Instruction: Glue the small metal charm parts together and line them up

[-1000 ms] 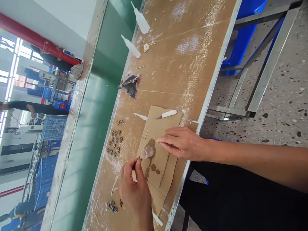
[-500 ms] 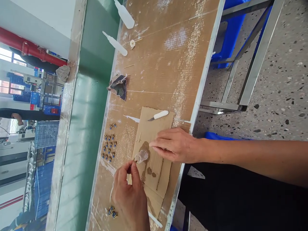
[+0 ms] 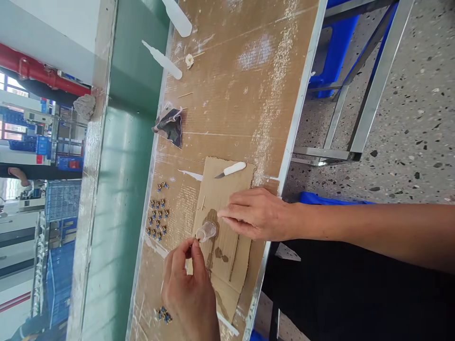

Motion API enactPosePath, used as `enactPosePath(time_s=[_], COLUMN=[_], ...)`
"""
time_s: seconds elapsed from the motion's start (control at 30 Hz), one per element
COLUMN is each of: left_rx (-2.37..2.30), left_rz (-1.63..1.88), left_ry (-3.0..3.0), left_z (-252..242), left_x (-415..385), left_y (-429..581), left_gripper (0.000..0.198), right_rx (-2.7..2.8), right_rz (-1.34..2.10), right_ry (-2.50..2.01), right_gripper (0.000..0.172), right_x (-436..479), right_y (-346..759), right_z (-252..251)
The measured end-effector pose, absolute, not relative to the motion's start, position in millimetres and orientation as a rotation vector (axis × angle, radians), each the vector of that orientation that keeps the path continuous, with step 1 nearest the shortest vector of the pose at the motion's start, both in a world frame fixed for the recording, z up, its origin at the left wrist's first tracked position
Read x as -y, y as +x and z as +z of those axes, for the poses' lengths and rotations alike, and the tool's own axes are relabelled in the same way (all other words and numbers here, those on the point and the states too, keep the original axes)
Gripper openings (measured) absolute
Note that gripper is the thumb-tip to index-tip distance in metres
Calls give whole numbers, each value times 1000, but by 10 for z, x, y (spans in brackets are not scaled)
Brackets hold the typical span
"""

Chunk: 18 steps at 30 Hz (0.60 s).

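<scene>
My left hand (image 3: 188,293) is closed in a pinch on a tiny component, held right beside a small clear cup (image 3: 206,232). The cup lies on a stained cardboard sheet (image 3: 227,189) on the brown worktable (image 3: 241,94). My right hand (image 3: 258,213) lies flat on the cardboard with its fingers stretched out, the fingertips just beside the cup. Several small blue-and-gold parts (image 3: 157,218) stand in rows on the table beyond the cardboard. A little heap of the same parts (image 3: 163,314) lies close to my left hand.
A white-handled knife (image 3: 231,169) lies on the cardboard's edge. Two white squeeze bottles (image 3: 161,59) and a dark crumpled scrap (image 3: 170,128) lie further along the table. A green conveyor belt (image 3: 121,166) runs beside it. A blue bin (image 3: 334,52) and a metal frame (image 3: 369,94) stand on the speckled floor.
The view has drifted, so everything sits further left in the frame. My left hand stays pinched by the cup and my right hand stays flat on the cardboard.
</scene>
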<state>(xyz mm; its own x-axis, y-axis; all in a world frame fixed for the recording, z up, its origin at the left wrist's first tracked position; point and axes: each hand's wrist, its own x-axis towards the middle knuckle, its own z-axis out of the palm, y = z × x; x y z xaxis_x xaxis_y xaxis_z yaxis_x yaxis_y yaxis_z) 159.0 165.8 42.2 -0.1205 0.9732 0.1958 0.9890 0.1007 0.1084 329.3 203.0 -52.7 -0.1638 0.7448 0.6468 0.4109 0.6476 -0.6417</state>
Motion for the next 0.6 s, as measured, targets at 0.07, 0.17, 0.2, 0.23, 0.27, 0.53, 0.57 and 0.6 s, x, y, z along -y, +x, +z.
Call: enactPosePath(time_s=[0.07, 0.17, 0.2, 0.23, 0.27, 0.53, 0.57, 0.6], left_rx=[2276, 2278, 2279, 2280, 2281, 2283, 2281, 2277], left_rz=[-315, -307, -302, -300, -298, -280, -286, -292], left_ry=[-2040, -2039, -2035, -2033, -2033, -2046, -2050, -2050], left_z=[423, 423, 422, 420, 418, 435, 439, 444], left_x=[-1658, -1654, -1654, -1656, -1658, -1676, -1675, -1674], left_y=[1592, 1589, 1587, 1585, 1583, 1601, 1606, 1610], left_gripper=[18, 18, 18, 18, 18, 19, 19, 19], right_rx=[1795, 1792, 1790, 1787, 1784, 1785, 1783, 1781], right_rz=[389, 384, 382, 383, 385, 397, 397, 397], right_ry=[-932, -929, -926, -923, -922, -916, -916, -915], right_gripper=[28, 28, 28, 28, 28, 27, 27, 27], right_x=[-2031, -2029, -2028, -2028, -2028, -2032, -2032, -2032], right_y=[3290, 3287, 3287, 3287, 3288, 3294, 3294, 3294], right_z=[-527, -527, -527, -528, -529, -525, -524, -523])
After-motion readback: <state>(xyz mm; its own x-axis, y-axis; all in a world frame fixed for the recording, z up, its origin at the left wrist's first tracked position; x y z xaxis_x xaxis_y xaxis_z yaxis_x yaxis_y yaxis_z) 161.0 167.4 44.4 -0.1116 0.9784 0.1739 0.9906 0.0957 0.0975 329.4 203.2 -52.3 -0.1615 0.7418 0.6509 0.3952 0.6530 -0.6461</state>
